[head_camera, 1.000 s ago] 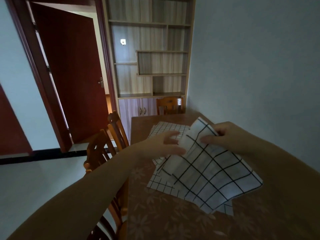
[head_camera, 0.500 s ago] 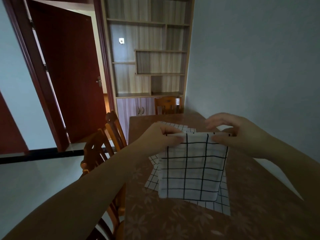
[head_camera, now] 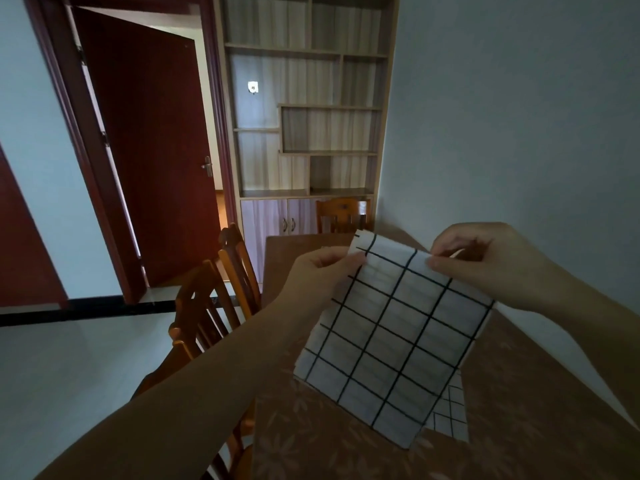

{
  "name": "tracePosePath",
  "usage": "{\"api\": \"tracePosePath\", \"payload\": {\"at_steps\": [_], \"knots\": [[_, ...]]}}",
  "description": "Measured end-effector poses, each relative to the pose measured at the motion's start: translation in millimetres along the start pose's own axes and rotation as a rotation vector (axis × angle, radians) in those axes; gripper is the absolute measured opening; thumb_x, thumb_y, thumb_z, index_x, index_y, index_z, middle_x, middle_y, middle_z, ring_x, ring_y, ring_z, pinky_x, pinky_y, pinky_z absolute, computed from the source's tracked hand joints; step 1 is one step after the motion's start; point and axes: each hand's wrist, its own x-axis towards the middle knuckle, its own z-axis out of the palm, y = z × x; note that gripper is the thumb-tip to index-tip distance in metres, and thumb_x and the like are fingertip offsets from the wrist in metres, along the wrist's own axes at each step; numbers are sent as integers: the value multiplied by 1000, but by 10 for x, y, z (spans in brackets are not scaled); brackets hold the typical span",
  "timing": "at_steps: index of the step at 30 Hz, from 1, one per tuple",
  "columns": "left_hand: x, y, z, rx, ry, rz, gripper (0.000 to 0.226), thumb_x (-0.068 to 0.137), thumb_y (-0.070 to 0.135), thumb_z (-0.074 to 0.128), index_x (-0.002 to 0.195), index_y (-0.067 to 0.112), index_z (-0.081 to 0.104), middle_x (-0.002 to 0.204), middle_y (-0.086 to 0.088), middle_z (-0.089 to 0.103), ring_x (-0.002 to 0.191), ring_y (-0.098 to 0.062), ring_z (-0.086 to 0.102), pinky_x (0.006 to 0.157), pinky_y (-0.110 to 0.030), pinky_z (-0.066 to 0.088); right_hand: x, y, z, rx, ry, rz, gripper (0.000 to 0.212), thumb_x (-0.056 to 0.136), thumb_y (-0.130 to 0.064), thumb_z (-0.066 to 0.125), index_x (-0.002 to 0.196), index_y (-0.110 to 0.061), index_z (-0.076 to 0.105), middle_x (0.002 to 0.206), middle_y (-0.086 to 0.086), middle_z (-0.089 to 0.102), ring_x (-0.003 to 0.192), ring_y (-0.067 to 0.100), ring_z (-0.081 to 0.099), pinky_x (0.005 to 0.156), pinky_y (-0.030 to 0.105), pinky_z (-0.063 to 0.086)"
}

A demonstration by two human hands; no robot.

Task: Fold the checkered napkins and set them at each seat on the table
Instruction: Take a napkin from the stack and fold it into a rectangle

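A white napkin with a wide black grid [head_camera: 391,337] hangs in the air above the table, tilted to the right. My left hand [head_camera: 322,268] pinches its upper left corner and my right hand [head_camera: 485,261] pinches its upper right edge. Beneath it a second napkin with a finer check [head_camera: 450,414] lies flat on the brown flower-patterned table [head_camera: 311,438]; only its lower right corner shows, the held napkin hiding everything else.
Two wooden chairs [head_camera: 211,306] stand along the table's left side and another chair [head_camera: 341,216] at its far end. A grey wall runs close along the right. Behind are a shelf cabinet [head_camera: 304,116] and an open red door [head_camera: 149,143].
Both hands have lifted the wide-grid napkin higher and closer, and it now hangs skewed to the right. It covers most of the finer-checked napkin on the table.
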Motion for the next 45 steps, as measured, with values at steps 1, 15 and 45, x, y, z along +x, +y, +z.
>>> {"api": "tracePosePath", "payload": {"at_steps": [1, 15, 45], "knots": [[-11, 9, 23, 3, -2, 24, 13, 91, 16, 62, 93, 13, 75, 94, -2, 76, 83, -14, 71, 73, -28, 60, 5, -21, 14, 4, -45, 7, 12, 82, -20, 74, 76, -29, 71, 78, -13, 72, 73, 0, 67, 66, 10, 48], [-23, 114, 132, 122, -107, 95, 18, 96, 21, 56, 98, 22, 75, 96, 0, 76, 91, -13, 71, 84, -29, 58, 108, -241, 149, 95, -85, 82, 11, 85, -20, 71, 75, -21, 76, 50, -21, 61, 47, -5, 54, 48, 4, 36], [136, 130, -49, -194, 99, -37, 21, 96, 18, 55, 87, 18, 75, 88, -4, 74, 85, -21, 67, 71, -37, 58, -220, -17, -205, 215, -68, 231, 26, 71, -42, 69, 93, -31, 77, 84, -1, 77, 81, 15, 72, 90, 44, 55]]}}
